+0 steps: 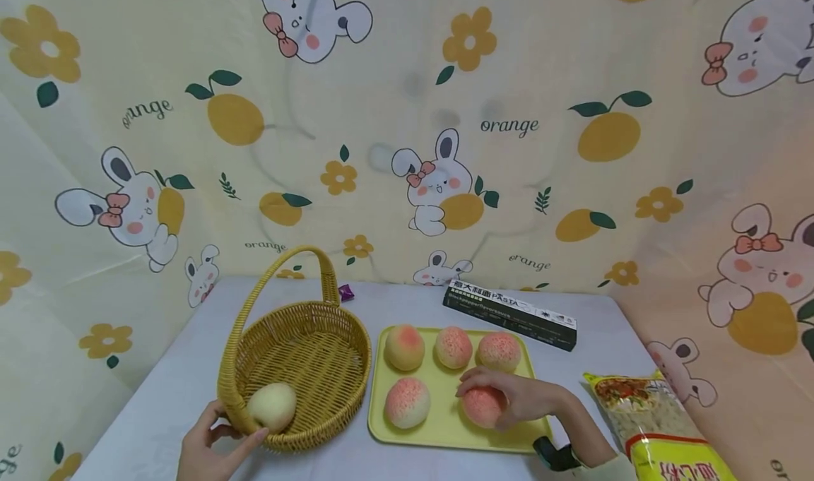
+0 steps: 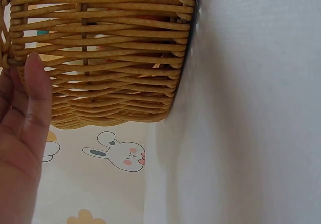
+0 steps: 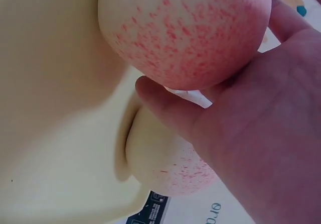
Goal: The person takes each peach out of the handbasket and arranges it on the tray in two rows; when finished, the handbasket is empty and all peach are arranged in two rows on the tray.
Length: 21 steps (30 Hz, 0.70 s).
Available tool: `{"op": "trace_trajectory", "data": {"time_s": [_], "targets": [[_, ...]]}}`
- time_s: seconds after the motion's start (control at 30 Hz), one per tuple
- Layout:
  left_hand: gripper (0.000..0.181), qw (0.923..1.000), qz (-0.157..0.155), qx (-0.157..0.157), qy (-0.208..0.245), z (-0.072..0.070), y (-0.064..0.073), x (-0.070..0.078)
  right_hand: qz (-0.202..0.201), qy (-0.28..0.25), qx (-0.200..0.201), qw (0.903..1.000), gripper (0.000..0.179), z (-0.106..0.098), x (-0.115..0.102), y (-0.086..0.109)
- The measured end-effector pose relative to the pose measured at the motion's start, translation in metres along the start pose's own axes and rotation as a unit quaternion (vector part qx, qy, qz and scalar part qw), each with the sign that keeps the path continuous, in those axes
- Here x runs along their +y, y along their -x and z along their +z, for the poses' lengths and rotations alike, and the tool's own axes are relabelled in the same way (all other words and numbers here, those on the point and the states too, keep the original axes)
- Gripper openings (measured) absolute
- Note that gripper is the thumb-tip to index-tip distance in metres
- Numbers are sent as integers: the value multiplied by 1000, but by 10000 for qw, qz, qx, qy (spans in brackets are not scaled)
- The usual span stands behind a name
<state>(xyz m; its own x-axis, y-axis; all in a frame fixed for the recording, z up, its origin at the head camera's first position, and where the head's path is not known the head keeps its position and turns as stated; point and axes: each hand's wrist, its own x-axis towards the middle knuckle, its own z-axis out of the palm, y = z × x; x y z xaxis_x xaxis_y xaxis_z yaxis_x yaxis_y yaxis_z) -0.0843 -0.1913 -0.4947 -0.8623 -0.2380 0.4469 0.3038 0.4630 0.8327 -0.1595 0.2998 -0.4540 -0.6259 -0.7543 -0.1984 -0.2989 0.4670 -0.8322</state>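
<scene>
A wicker basket (image 1: 305,435) with a tall arched handle stands on the left, a pale peach (image 1: 273,407) inside it near the handle's base. My left hand (image 1: 219,442) holds the basket at its near-left rim; in the left wrist view the thumb (image 2: 37,83) lies against the weave. On the yellow tray (image 1: 439,435) my right hand (image 1: 518,395) grips a pink-speckled peach (image 1: 483,407) at the front right, fingers over its far side and thumb at its near side. The right wrist view shows this peach (image 3: 185,33) close up, another peach (image 3: 165,148) beyond it.
Several more peaches sit on the tray, including one at the front left (image 1: 408,402) and a back row (image 1: 453,347). Behind the tray lies a black pasta box (image 1: 509,315). A yellow food bag (image 1: 661,424) lies right of my forearm. A patterned cloth (image 1: 381,114) hangs behind the table.
</scene>
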Motion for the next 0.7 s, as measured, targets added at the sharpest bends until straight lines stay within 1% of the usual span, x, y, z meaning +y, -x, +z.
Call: {"op": "trace_trajectory", "data": {"time_s": [0.17,0.27,0.33,0.4,0.53,0.6,0.7], "targets": [[48,10000,-20,-25,-28,-1,-1,1,48,-10,112,9999,62,0,-1,-3],[48,10000,-33,-50,-38,-1,-1,2,1,76,212,9997,59,0,-1,-5],[47,10000,-49,-59,-59,-1,-1,2,-58,25,288,9996,57,1,-1,-8],[47,9999,-50,-70,-81,-2,-1,2,-186,-76,379,9991,55,3,1,-12],[47,9999,-73,-92,-125,-2,-1,1,-591,-690,521,9945,49,7,3,-22],[48,9998,-91,-97,-142,-2,-1,1,-794,-892,563,9912,45,8,4,-25],[49,9998,-100,-72,-125,-2,-1,0,-1020,-848,579,9895,41,8,4,-27]]}}
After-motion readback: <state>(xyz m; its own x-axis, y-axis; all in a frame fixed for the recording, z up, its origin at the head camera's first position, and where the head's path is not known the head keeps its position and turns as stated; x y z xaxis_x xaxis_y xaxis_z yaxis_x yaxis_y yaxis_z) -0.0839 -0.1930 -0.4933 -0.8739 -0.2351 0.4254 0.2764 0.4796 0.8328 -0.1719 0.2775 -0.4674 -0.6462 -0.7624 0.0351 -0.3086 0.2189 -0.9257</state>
